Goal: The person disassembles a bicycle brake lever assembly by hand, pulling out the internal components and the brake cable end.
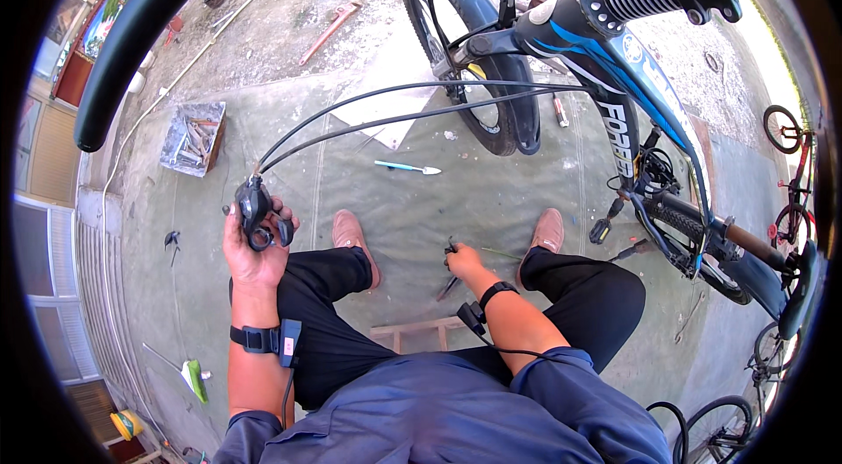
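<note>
Shifter (254,208) handling step, apparently, at 9 o'clock.
Left hand (256,260) curls round it; right hand (465,262) seemingly pinches dark bit (452,246); next likely needs steady hold.

Outdoor yard (254,30) for repairs, bicycle (616,117), open toolbox (217,143), red wrench (331,32)

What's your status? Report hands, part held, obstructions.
Left hand holding black shifter-like part, two black cables attached. Right hand gripping small dark item, kind unclear. Blue-handled tool lying ahead, apart from both hands.
</note>
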The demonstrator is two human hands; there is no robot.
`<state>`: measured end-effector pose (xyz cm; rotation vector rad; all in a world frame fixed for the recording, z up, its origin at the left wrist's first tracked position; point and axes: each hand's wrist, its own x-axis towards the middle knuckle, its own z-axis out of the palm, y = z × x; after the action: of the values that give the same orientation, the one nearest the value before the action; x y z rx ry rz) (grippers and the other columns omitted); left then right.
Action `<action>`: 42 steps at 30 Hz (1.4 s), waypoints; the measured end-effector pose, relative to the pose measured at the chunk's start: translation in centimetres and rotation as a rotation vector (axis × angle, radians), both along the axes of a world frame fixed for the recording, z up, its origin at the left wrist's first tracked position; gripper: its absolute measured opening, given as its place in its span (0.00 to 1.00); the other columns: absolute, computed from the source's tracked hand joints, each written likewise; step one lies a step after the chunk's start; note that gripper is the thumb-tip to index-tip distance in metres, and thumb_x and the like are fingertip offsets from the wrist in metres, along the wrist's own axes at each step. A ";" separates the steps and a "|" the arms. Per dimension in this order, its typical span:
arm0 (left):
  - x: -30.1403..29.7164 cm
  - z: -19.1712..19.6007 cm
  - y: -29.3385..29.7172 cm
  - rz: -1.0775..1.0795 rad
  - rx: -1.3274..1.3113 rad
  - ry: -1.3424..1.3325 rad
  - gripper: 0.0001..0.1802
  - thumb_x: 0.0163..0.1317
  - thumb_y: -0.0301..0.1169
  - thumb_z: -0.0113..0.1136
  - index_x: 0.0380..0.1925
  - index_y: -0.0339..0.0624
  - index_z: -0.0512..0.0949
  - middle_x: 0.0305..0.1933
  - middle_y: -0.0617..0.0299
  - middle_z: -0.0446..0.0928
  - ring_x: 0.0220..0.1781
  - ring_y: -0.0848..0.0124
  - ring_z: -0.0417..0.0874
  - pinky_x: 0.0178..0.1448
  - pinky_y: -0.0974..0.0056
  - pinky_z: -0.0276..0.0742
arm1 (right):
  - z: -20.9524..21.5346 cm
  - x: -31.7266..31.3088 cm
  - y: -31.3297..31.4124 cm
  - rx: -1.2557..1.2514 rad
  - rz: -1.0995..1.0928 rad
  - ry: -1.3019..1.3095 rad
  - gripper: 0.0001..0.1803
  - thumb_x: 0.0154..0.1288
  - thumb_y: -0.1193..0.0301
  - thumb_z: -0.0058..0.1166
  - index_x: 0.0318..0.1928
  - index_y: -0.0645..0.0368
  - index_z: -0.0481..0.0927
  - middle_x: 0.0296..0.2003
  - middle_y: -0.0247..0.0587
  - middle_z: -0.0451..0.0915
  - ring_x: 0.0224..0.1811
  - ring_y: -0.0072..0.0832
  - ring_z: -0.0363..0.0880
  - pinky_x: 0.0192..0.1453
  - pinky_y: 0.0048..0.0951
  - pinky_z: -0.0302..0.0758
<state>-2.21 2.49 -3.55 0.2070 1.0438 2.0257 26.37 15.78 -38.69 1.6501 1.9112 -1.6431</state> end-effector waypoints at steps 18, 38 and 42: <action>1.0 1.2 -1.2 -0.074 0.109 0.011 0.28 0.67 0.50 0.53 0.56 0.39 0.74 0.44 0.53 0.80 0.48 0.58 0.81 0.56 0.51 0.76 | 10.9 -1.7 -0.4 0.260 0.340 0.093 0.21 0.64 0.63 0.54 0.52 0.66 0.78 0.47 0.61 0.81 0.51 0.54 0.79 0.55 0.46 0.75; 1.7 1.7 -3.2 -0.084 0.115 0.213 0.24 0.61 0.29 0.63 0.55 0.31 0.71 0.50 0.54 0.80 0.53 0.66 0.80 0.61 0.63 0.73 | 47.8 -13.6 0.8 1.440 0.802 0.674 0.14 0.59 0.72 0.60 0.47 0.57 0.83 0.44 0.39 0.82 0.50 0.41 0.77 0.56 0.39 0.71; 1.6 2.0 -3.7 -0.130 0.141 0.286 0.24 0.61 0.28 0.63 0.56 0.31 0.70 0.49 0.56 0.80 0.52 0.69 0.79 0.61 0.64 0.72 | 47.6 -13.8 0.5 1.288 0.854 0.644 0.09 0.59 0.74 0.59 0.41 0.57 0.83 0.36 0.39 0.79 0.41 0.41 0.76 0.49 0.38 0.72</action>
<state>-0.63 -1.19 -1.59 0.6387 1.0297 1.9899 12.54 16.31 8.88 0.0282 3.5990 -0.5029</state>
